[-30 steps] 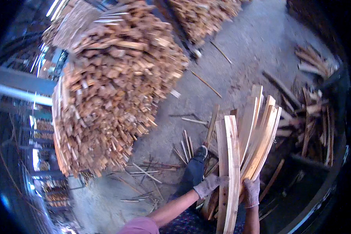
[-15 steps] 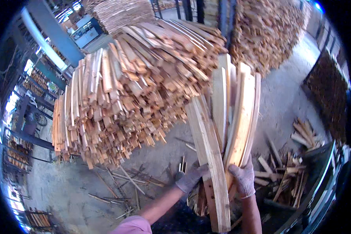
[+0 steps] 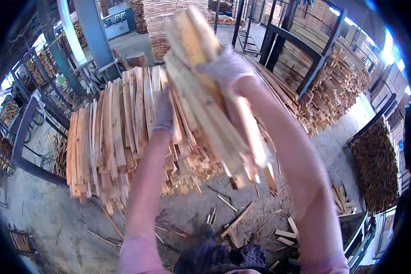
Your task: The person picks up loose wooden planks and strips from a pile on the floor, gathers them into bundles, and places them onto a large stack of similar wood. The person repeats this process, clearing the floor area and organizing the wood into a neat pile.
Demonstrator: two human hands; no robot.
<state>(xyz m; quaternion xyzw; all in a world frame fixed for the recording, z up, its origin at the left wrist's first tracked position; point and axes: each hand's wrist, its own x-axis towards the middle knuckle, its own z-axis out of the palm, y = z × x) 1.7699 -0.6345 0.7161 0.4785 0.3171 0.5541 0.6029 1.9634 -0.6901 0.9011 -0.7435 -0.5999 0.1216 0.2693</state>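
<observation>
A bundle of long sawn wooden strips point(image 3: 194, 93) is tilted over the big wood pile, blurred by motion. My right hand point(image 3: 228, 71), in a pale work glove, grips the bundle from its right side near the upper end. Lower down, the strips' near ends hang over the pile's front. My left hand point(image 3: 164, 109), also gloved, is left of the bundle, fingers stretched upward along the strips of the pile point(image 3: 118, 123). Whether it touches the bundle I cannot tell.
Offcuts point(image 3: 237, 219) litter the concrete floor before the pile. A dark metal frame point(image 3: 301, 50) and another wood stack point(image 3: 333, 86) stand at right. A blue-grey column point(image 3: 93, 36) rises behind the pile. A dark stack point(image 3: 374, 169) sits far right.
The strips have moved from low in front of me, up and left onto the pile. Both hands rose with them; the left is now apart from its earlier hold. My view has shifted.
</observation>
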